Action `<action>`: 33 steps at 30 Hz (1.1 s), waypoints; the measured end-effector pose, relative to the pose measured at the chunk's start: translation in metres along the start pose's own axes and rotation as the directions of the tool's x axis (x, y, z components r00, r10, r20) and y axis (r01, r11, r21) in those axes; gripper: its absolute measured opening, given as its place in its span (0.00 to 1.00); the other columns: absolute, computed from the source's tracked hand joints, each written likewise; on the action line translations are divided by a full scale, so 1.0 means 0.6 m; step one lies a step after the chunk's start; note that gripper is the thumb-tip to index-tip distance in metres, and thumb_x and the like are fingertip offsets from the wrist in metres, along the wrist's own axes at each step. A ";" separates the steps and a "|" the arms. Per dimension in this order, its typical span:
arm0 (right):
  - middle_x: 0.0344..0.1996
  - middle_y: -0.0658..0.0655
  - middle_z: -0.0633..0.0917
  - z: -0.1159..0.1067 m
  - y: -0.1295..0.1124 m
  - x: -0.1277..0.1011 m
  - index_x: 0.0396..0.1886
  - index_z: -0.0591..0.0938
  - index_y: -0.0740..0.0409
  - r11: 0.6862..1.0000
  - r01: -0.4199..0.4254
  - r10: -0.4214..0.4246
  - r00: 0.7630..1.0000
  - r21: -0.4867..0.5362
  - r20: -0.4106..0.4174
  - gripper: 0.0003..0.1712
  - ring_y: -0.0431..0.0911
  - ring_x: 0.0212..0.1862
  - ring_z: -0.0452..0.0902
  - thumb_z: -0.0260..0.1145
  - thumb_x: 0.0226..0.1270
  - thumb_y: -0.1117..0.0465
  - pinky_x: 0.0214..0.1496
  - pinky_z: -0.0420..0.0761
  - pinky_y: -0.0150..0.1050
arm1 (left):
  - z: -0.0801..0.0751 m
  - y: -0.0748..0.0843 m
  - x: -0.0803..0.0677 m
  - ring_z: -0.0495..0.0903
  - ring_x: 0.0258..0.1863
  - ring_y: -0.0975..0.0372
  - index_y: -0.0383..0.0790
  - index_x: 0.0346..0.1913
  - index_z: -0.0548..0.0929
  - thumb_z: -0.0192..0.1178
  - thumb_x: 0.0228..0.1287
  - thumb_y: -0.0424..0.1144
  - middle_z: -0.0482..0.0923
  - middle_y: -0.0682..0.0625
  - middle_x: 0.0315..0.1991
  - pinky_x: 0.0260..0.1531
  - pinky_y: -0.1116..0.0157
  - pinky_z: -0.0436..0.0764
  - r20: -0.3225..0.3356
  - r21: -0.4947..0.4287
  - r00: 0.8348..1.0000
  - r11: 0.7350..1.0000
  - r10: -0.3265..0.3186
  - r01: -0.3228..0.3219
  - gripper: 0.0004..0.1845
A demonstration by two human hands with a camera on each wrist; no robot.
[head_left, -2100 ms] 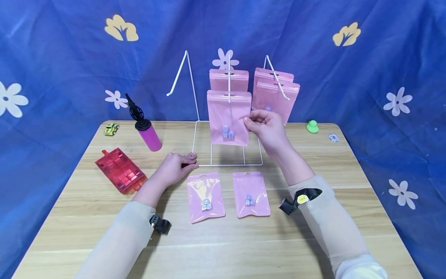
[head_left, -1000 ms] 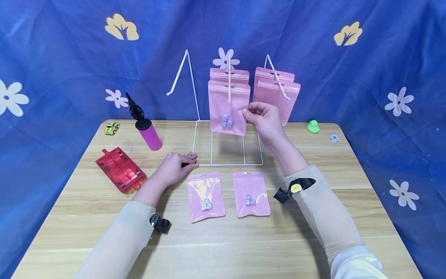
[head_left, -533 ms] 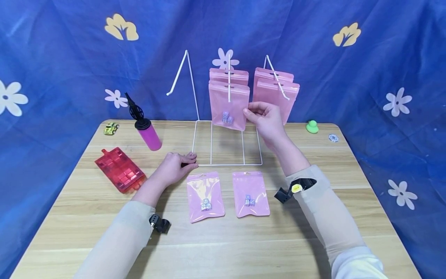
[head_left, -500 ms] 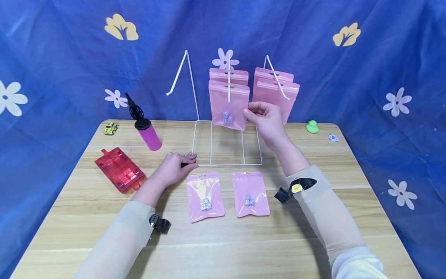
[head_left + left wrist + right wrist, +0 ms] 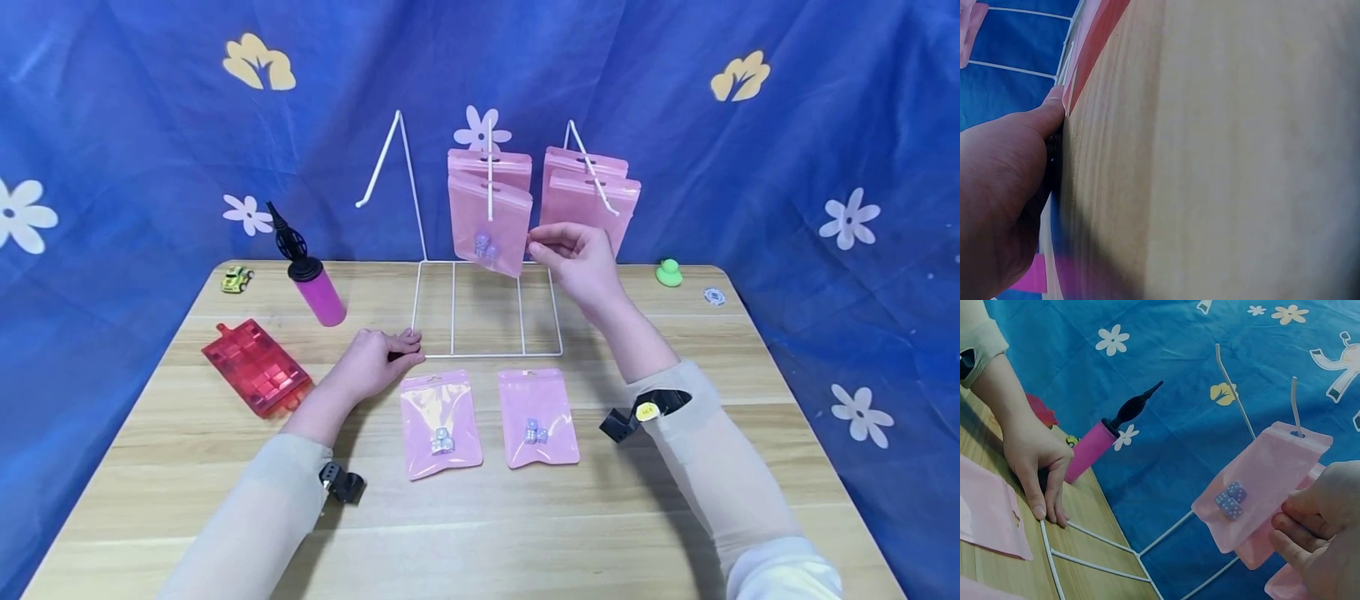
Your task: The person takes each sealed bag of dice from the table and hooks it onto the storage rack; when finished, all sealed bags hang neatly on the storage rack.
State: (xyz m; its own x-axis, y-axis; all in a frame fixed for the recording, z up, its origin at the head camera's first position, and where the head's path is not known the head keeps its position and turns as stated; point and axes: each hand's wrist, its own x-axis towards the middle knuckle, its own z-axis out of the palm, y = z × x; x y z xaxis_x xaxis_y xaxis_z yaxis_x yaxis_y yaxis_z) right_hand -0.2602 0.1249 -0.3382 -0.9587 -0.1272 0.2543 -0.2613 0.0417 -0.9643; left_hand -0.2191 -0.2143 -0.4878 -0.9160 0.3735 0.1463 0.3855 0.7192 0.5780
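A white wire display rack stands at the back of the table. My left hand holds the front left corner of its base, thumb and fingers about the wire. From the middle hook hangs a pink zip bag with purple dice in it; it is tilted, and another bag hangs behind it. My right hand is just beside the front bag's right edge, its thumb and fingertips apart from the bag. Two more pink bags with dice lie flat before the rack, a left one and a right one.
The right hook carries two pink bags; the left hook is bare. At left are a red translucent case, a pink hand pump and a toy car. A green duck and a chip are at right.
My right hand lifted the front bag and pushed it back along the middle hook, then let go and drew slightly right. The bag now hangs turned. My left hand stayed on the rack's corner.
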 end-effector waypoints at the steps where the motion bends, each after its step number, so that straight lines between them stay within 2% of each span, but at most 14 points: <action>1: 0.46 0.65 0.90 -0.002 0.000 -0.002 0.53 0.86 0.76 1.000 0.004 -0.004 1.000 -0.016 0.011 0.13 0.44 0.48 0.87 0.69 0.72 0.76 0.56 0.86 0.36 | 0.001 -0.001 0.000 0.81 0.65 0.50 0.32 0.54 0.90 0.73 0.70 0.39 0.84 0.42 0.59 0.70 0.50 0.74 0.002 -0.001 1.000 1.000 -0.002 0.002 0.16; 7: 0.50 0.66 0.89 -0.016 -0.005 -0.017 0.55 0.86 0.72 0.992 0.042 -0.034 0.997 -0.118 0.069 0.14 0.47 0.51 0.87 0.71 0.72 0.72 0.59 0.85 0.38 | 0.000 -0.002 0.001 0.81 0.65 0.49 0.33 0.53 0.90 0.74 0.69 0.39 0.84 0.42 0.59 0.71 0.49 0.73 -0.018 -0.014 1.000 1.000 0.005 -0.005 0.15; 18: 0.52 0.67 0.89 -0.051 -0.002 -0.053 0.55 0.87 0.72 0.981 0.048 -0.019 0.989 -0.188 0.149 0.15 0.46 0.50 0.88 0.73 0.71 0.71 0.57 0.86 0.36 | 0.001 -0.001 0.000 0.81 0.64 0.50 0.32 0.53 0.90 0.73 0.70 0.38 0.84 0.42 0.59 0.71 0.51 0.73 -0.003 -0.016 1.000 1.000 -0.012 0.012 0.16; 24: 0.54 0.66 0.88 -0.076 0.021 -0.066 0.57 0.85 0.72 0.962 0.044 0.012 0.979 -0.271 0.202 0.17 0.51 0.53 0.87 0.72 0.72 0.70 0.55 0.87 0.35 | -0.004 0.003 -0.002 0.81 0.64 0.47 0.33 0.58 0.89 0.71 0.72 0.41 0.84 0.40 0.61 0.69 0.47 0.76 0.011 0.057 0.999 0.997 0.045 -0.045 0.18; 28: 0.55 0.69 0.87 -0.085 0.044 -0.074 0.60 0.83 0.74 0.953 0.041 0.033 0.971 -0.299 0.238 0.19 0.56 0.56 0.85 0.71 0.73 0.69 0.60 0.86 0.41 | -0.009 0.010 -0.007 0.82 0.63 0.44 0.36 0.61 0.88 0.71 0.73 0.42 0.82 0.40 0.63 0.67 0.45 0.77 0.006 0.104 0.996 0.991 0.089 -0.089 0.20; 33: 0.57 0.71 0.86 -0.092 0.076 -0.085 0.62 0.81 0.75 0.942 0.022 0.067 0.965 -0.336 0.253 0.22 0.59 0.58 0.85 0.71 0.74 0.67 0.64 0.84 0.51 | -0.018 0.026 -0.012 0.82 0.62 0.43 0.36 0.62 0.88 0.73 0.71 0.43 0.81 0.40 0.65 0.66 0.44 0.78 -0.011 0.103 0.994 0.989 0.107 -0.105 0.22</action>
State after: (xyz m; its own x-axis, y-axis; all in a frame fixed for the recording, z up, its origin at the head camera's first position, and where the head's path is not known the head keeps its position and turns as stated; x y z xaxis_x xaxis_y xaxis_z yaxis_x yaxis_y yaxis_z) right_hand -0.2292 0.1881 -0.3909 -0.9145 -0.3707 0.1620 -0.3053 0.3696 -0.8776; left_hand -0.2077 -0.2118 -0.4712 -0.8706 0.4421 0.2159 0.4893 0.7321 0.4740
